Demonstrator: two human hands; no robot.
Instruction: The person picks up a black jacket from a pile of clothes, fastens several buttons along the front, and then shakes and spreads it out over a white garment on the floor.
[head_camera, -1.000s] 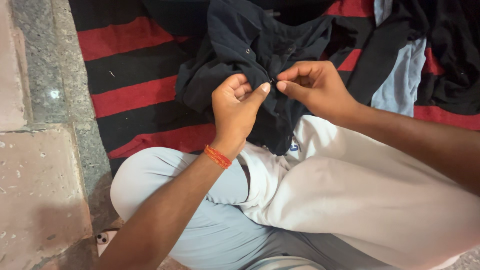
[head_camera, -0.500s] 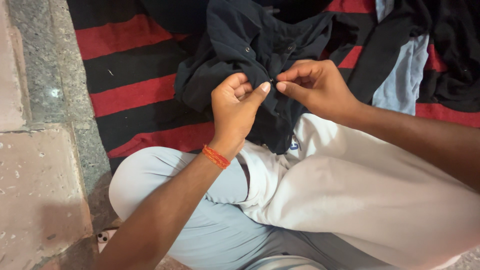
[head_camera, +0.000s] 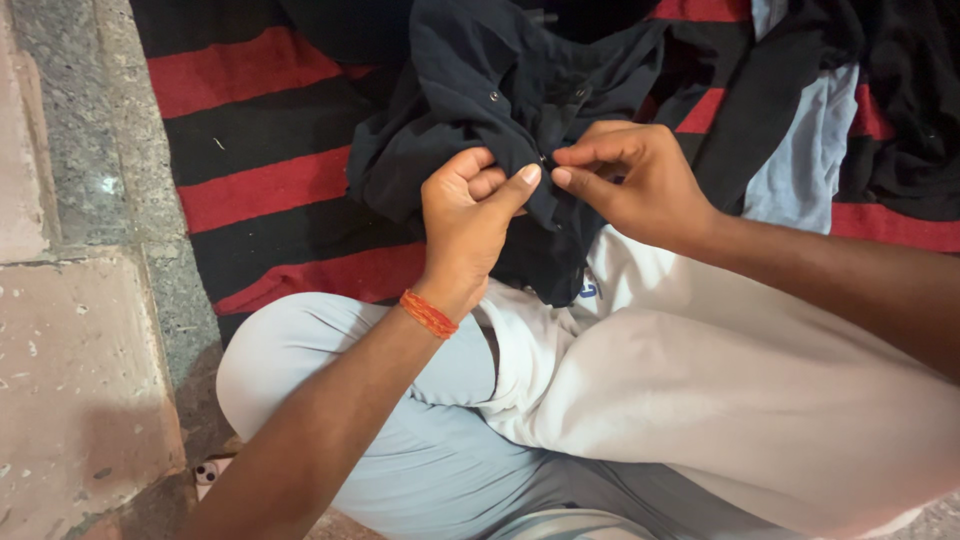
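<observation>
Hands meet at dark shirt (head_camera: 470, 90) | left hand (head_camera: 468, 225) pinches its placket fold | right hand (head_camera: 635, 185) pinches small button (head_camera: 543, 160) between both thumbs | shirt bunched just beyond knuckles, on striped blanket (head_camera: 260, 190)

Home floor w/ stone slabs (head_camera: 70, 400), red-black striped mat (head_camera: 270, 190), clothes pile (head_camera: 850, 110), person seated cross-legged

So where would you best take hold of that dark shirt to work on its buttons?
Probably at the front button edge of the dark shirt, pinched from both sides of one button. That edge lies folded and raised above the lap, and the left hand and right hand already pinch it there, thumb tips nearly meeting.
</observation>
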